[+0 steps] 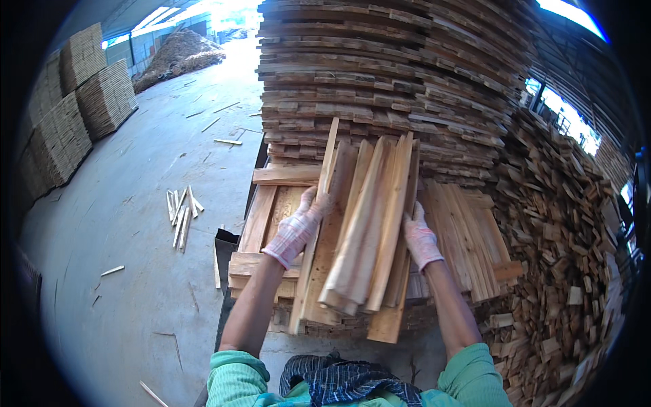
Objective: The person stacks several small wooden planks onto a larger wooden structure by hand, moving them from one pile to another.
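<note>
Together, 2 gloved hands (296,229) (422,239) hold bunched planks (369,227).

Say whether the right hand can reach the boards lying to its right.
Probably yes: nothing visible stands between the right hand and the row of boards beside it. It has hold of one side of the bundle of planks, though, so would likely need freeing first.

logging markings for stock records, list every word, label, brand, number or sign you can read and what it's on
None can be read: no legible lettering shows on the boards between the left hand and right hand, or on the tall plank stack behind.
The distant piles at left are too small to tell.
</note>
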Motion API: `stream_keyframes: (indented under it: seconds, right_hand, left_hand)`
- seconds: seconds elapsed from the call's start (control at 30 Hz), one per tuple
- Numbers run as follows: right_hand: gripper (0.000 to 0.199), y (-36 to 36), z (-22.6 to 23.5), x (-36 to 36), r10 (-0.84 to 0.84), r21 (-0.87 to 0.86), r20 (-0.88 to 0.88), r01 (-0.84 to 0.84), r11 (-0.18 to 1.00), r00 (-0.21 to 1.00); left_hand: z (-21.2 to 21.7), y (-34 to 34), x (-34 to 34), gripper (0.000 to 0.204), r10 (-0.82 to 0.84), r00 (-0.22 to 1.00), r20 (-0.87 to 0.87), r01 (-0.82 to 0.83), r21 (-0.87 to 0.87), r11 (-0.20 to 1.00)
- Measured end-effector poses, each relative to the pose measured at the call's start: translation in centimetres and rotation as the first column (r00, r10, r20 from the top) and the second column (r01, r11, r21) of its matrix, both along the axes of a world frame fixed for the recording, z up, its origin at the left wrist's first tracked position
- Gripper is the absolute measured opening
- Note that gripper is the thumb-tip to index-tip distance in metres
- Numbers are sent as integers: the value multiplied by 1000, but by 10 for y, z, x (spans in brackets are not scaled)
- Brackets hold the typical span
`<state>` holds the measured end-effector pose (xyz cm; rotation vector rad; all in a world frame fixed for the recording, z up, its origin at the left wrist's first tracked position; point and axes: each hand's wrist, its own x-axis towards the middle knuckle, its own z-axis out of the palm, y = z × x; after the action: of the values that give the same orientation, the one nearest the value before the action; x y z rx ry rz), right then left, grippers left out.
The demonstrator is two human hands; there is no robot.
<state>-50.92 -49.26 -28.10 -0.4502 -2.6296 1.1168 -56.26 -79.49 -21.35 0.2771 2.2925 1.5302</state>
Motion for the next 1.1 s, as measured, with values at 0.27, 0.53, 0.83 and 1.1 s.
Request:
stream_keyframes:
  seconds: [0.27, 0.53, 0.83, 1.1]
  right_hand:
    - [77, 33, 3, 40, -51, -547, -97, -10, 837, 994]
    - [86, 194, 48, 127, -67, -647, 56, 87, 757, 996]
    - [84, 474, -31, 109, -183, -94, 427, 244, 965, 886]
    - [103, 444, -23, 79, -249, 349, 527, 60, 935, 813]
  left_hand:
    - [-32, 0, -5, 75, 15, 994, -112, -46, -278, 959]
    - [-41, 8, -28, 72, 16, 951, -308, -133, -363, 922]
    - [-23, 72, -19, 99, 142, 978, -156, -206, -576, 791]
    - [6, 156, 43, 94, 98, 974, -205, -213, -674, 707]
